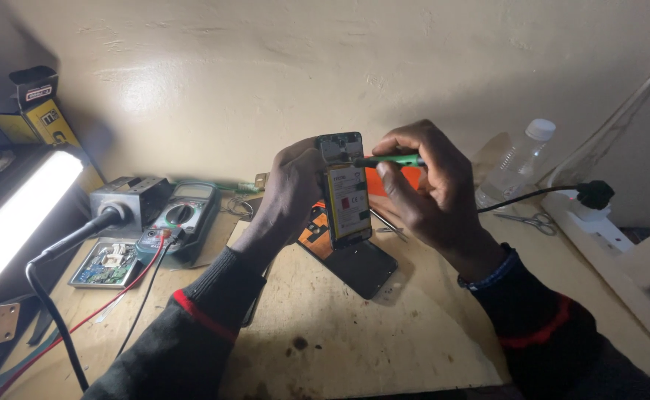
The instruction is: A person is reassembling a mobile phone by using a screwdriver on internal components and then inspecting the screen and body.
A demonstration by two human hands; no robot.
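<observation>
Sleeves low; left hand (289,191) fingers clamp opened phone (345,194), right hand (425,185) fingers pinch green screwdriver (390,160). Tip slip could gouge battery below fingers, I reckon.

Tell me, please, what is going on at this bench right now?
A person holds an opened phone, its back cover off, upright in the left hand. The right hand holds a green-handled screwdriver with its tip at the phone's upper part. A dark phone lies flat on the wooden table beneath. To the left sit a multimeter with red and black leads and a small tray of parts. A plastic bottle and scissors are to the right.
</observation>
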